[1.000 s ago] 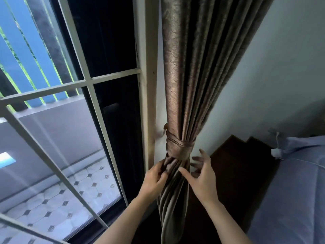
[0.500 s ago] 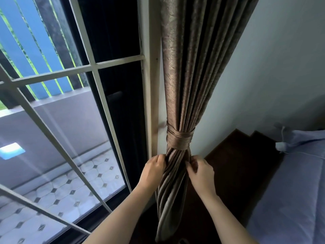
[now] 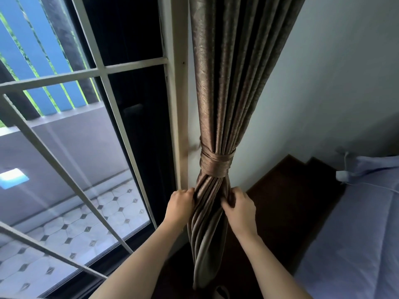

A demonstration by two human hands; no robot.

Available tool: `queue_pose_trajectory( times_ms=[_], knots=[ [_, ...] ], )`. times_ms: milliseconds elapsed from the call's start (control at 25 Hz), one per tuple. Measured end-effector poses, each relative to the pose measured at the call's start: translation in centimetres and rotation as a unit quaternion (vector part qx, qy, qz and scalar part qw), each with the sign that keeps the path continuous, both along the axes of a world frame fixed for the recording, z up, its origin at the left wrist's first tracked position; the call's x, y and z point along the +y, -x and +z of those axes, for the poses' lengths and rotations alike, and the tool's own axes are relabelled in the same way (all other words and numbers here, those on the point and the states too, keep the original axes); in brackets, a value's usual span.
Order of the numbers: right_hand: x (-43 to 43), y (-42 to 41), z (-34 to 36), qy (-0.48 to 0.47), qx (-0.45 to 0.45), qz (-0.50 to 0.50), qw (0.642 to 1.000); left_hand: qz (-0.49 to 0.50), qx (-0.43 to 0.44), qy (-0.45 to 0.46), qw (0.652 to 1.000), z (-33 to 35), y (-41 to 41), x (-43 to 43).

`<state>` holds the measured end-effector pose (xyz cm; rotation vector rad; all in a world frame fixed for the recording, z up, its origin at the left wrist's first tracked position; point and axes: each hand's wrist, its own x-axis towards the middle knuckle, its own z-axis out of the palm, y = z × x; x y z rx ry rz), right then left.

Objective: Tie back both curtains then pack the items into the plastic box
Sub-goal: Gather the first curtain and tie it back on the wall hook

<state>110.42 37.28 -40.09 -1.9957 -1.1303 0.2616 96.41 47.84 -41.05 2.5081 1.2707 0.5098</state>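
A brown pleated curtain (image 3: 228, 83) hangs beside the window frame, gathered at mid-height by a matching fabric tie-back (image 3: 216, 166) wrapped around it. Just below the tie-back, my left hand (image 3: 180, 205) grips the left edge of the bunched folds. My right hand (image 3: 240, 209) grips the folds on the right side, fingers curled into the cloth. The lower curtain hangs between my forearms. No plastic box or second curtain is in view.
A white window frame (image 3: 177, 104) and metal grille bars (image 3: 121, 130) stand to the left, with a tiled balcony beyond the glass. A grey wall (image 3: 323, 83) is on the right. A blue-covered bed (image 3: 356, 234) and dark wooden floor (image 3: 287, 203) lie at lower right.
My right hand went from spread fingers to gripping the folds under the tie-back. Both hands now hold the curtain. The camera view shifted slightly downward.
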Motion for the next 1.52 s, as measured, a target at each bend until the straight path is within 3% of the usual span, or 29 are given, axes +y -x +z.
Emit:
queue_pose_trajectory(
  times_ms=[120,240,400,480,680,840,920,1040,1160,1240,1400,1520],
  knots=[
    [-0.2,-0.1,-0.3,0.014,-0.051,-0.002,0.999,0.014,0.05,-0.047,0.998,-1.0,0.5,-1.2],
    [-0.3,0.4,-0.2,0.017,-0.053,0.005,0.998,0.006,-0.002,-0.024,1.0,-1.2,0.3,-1.5],
    [-1.4,-0.1,-1.4,0.057,0.029,0.052,0.997,-0.035,-0.11,0.215,0.97,-1.4,-0.3,-3.0],
    [-2.3,-0.8,-2.3,0.098,0.027,0.064,0.993,-0.012,-0.129,0.258,0.957,-1.6,-0.4,-3.4],
    [-2.1,-2.7,-2.2,0.129,-0.022,0.074,0.989,0.072,-0.039,0.188,0.979,-2.3,-0.3,-2.5],
    [-2.3,-2.8,-3.0,0.136,-0.08,0.07,0.985,0.076,0.059,0.113,0.989,-3.5,1.0,-2.7],
    [-1.8,-2.7,-2.7,0.162,-0.11,0.085,0.977,0.089,0.08,0.123,0.985,-3.0,0.9,-2.1],
    [-1.0,-1.9,-1.5,0.146,-0.075,0.093,0.982,0.061,0.038,0.164,0.984,-1.1,0.2,-2.0],
    [-0.8,-0.3,-0.4,-0.04,-0.018,0.079,0.996,0.07,-0.155,0.141,0.975,0.5,0.6,-2.3],
    [-0.2,0.4,0.2,-0.115,-0.023,0.069,0.991,0.06,-0.221,0.106,0.968,1.5,1.1,-2.4],
    [1.9,0.3,1.6,-0.075,-0.008,0.034,0.997,0.025,-0.15,-0.018,0.988,2.1,1.3,-1.6],
    [2.4,0.3,1.5,-0.071,-0.032,0.034,0.996,0.0,-0.135,-0.061,0.989,2.2,1.6,-1.0]
  ],
)
